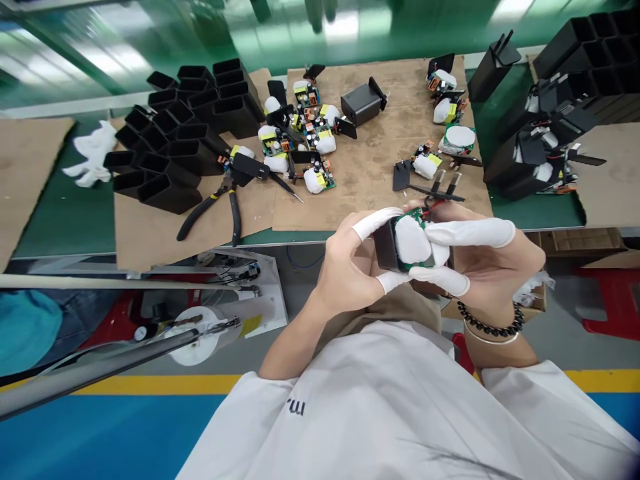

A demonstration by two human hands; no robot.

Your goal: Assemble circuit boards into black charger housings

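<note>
My left hand [353, 267] grips a black plastic housing [385, 245] between thumb and fingers, with white covers on the fingertips. A green circuit board with white padding [413, 240] sits partly inside the housing's open end. My right hand [485, 257], also with white finger covers, pinches the board at its right side. A black plug plate with metal prongs [437, 190] hangs by a red wire from the board, just above my right fingers. Both hands are in front of the bench's front edge.
Black empty housings [170, 150] stand at the left beside pliers [233, 200]. Several circuit boards [320, 140] and a closed housing [361, 103] lie on cardboard [350, 207]. More housings [515, 163] stand at the right. A white cylinder [220, 330] is below the bench.
</note>
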